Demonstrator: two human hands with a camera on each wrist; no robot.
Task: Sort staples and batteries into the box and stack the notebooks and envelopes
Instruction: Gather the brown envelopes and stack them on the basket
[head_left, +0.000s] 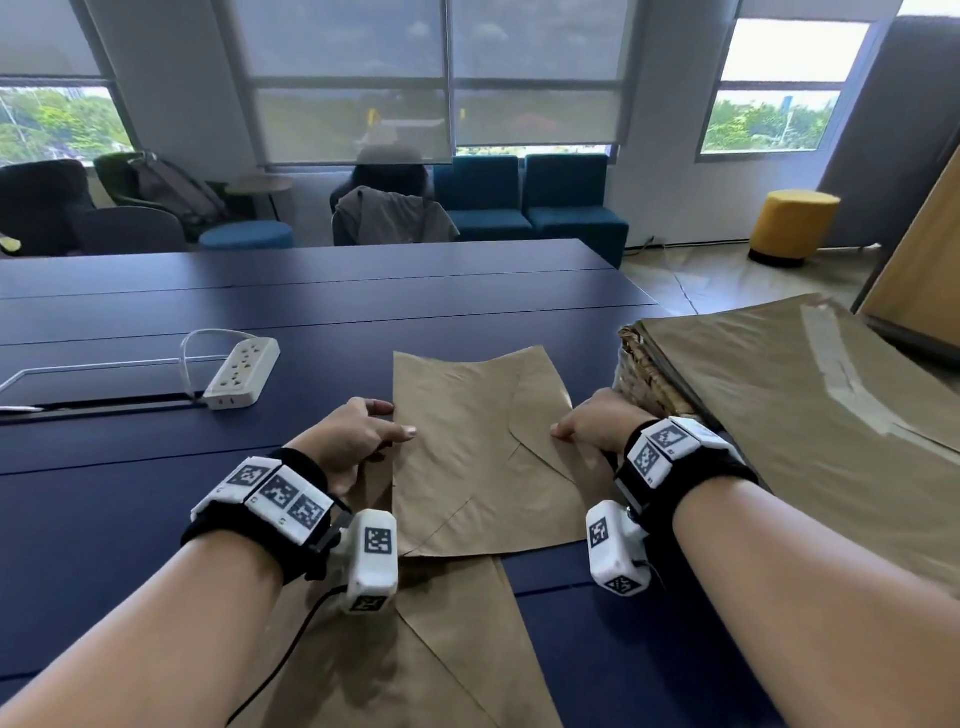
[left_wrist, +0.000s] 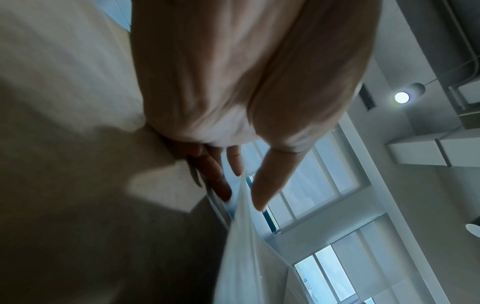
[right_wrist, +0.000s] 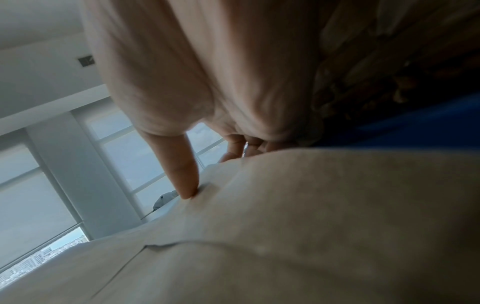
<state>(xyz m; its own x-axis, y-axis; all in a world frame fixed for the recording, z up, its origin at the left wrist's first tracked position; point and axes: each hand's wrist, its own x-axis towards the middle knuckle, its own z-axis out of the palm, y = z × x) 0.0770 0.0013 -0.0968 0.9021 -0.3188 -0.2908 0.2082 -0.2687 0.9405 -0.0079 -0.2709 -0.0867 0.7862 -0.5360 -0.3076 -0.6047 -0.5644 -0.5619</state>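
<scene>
The envelope (head_left: 478, 447) was a large one of plain brown kraft paper, creased here and there, and it was held flap-side up just above the dark blue table (head_left: 130, 467), roughly at the centre of the person's reach. Its rounded flap lay folded down toward the 3 o'clock side, and slanting glued seams ran across the back toward the near edge. The left hand (head_left: 358, 441) pinched its edge at 9 o'clock, thumb lying on top of the paper and fingers (left_wrist: 221, 185) tucked beneath, as the left wrist view showed. The right hand (head_left: 597, 423) gripped the opposite edge at 3 o'clock in the same fashion, thumb pressed onto the paper close to the flap and the other fingers curled below it. A second brown envelope (head_left: 441, 649) lay flat on the table at 6 o'clock, partly under the held one and running toward the person between the two forearms; it was of the same paper, with similar diagonal folds. At 2 o'clock stood a woven wicker basket (head_left: 644, 379), just beside the right hand, with a broad sheet of brown paper (head_left: 810, 405) draped over its top and a strip of clear tape across that sheet. A white power strip (head_left: 241, 371) rested on the table at 10 o'clock, well apart from the envelopes, its cable looping behind it. Both wrists carried black bands with white marker blocks.
</scene>
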